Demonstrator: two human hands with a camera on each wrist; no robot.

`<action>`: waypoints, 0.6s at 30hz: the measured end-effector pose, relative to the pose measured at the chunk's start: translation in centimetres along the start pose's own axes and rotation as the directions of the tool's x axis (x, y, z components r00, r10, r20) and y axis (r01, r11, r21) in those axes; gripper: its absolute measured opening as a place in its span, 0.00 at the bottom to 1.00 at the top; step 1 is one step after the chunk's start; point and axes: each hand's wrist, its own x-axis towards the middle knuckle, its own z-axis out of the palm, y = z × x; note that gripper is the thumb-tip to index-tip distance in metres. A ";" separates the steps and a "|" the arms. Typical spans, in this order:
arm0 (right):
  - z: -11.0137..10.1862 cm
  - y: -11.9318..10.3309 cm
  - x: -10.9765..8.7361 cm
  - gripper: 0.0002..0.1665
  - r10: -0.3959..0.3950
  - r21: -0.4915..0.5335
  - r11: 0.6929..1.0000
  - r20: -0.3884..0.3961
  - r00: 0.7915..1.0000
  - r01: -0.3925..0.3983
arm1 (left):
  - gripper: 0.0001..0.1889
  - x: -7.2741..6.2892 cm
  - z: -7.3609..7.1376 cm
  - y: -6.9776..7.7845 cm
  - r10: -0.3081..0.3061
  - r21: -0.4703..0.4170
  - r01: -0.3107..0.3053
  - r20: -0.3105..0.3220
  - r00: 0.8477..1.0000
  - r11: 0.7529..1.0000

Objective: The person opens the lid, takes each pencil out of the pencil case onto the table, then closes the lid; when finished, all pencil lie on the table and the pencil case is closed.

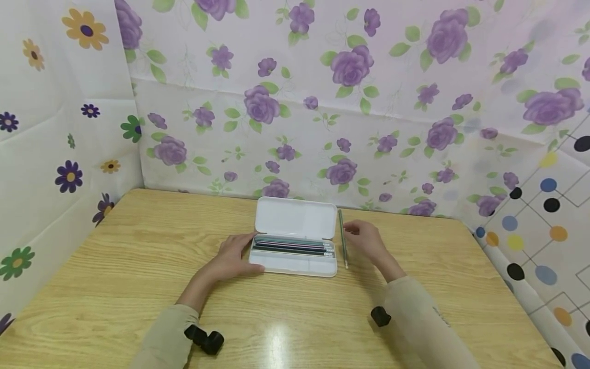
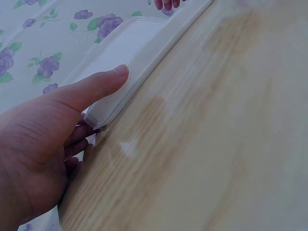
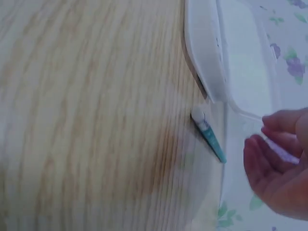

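Note:
A white pencil case lies with its lid raised toward the wall, and several dark and green pencils are inside. My left hand grips the case's left end. In the left wrist view, its thumb lies along the front wall and the other fingers reach round the corner. To the right of the case, a single green pencil with a white eraser lies on the table. My right hand hovers just right of it, fingers loosely bent, with a gap between thumb and fingers in the right wrist view.
The wood-grain table ends at a wall covered in purple-flower cloth. Patterned cloths also hang at the left and right sides. Black wrist devices are on both sleeves.

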 end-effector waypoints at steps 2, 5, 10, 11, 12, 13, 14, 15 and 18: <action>0.3 -0.3 0.0 0.16 -0.055 -0.002 0.998 0.035 0.998 0.055 | 0.51 0.0 0.0 0.1 -0.004 -0.001 0.004 0.002 1.000 1.000; 1.0 -0.9 0.0 0.15 -0.108 -0.002 0.994 0.093 0.990 0.109 | 0.51 0.0 0.0 0.2 -0.006 -0.004 0.006 -0.005 1.000 1.000; 2.3 -2.2 0.5 0.12 -0.165 -0.029 0.985 0.159 0.973 0.172 | 0.51 0.0 0.0 0.2 -0.002 -0.004 0.002 -0.005 1.000 1.000; 2.6 -2.5 0.6 0.11 -0.177 -0.030 0.982 0.174 0.969 0.185 | 0.51 0.0 0.0 0.1 -0.003 -0.001 0.003 -0.003 1.000 1.000; 2.8 -2.8 0.7 0.11 -0.186 -0.030 0.980 0.188 0.964 0.195 | 0.51 0.0 0.0 0.1 -0.002 0.001 0.002 -0.003 1.000 1.000; 3.1 -3.1 0.7 0.11 -0.194 -0.028 0.979 0.206 0.959 0.204 | 0.51 0.0 0.0 0.1 -0.002 0.002 0.002 -0.003 1.000 1.000; 3.3 -3.4 0.7 0.11 -0.205 -0.023 0.976 0.222 0.953 0.215 | 0.51 0.0 0.0 0.2 -0.003 0.003 0.003 -0.005 1.000 1.000; 3.6 -3.6 0.7 0.11 -0.209 -0.014 0.976 0.237 0.949 0.218 | 0.50 0.0 0.0 0.2 -0.002 0.004 0.002 -0.007 1.000 1.000; 4.4 -4.0 0.7 0.12 -0.209 0.018 0.977 0.265 0.941 0.212 | 0.51 0.0 0.0 0.2 -0.004 0.006 0.004 -0.009 1.000 1.000</action>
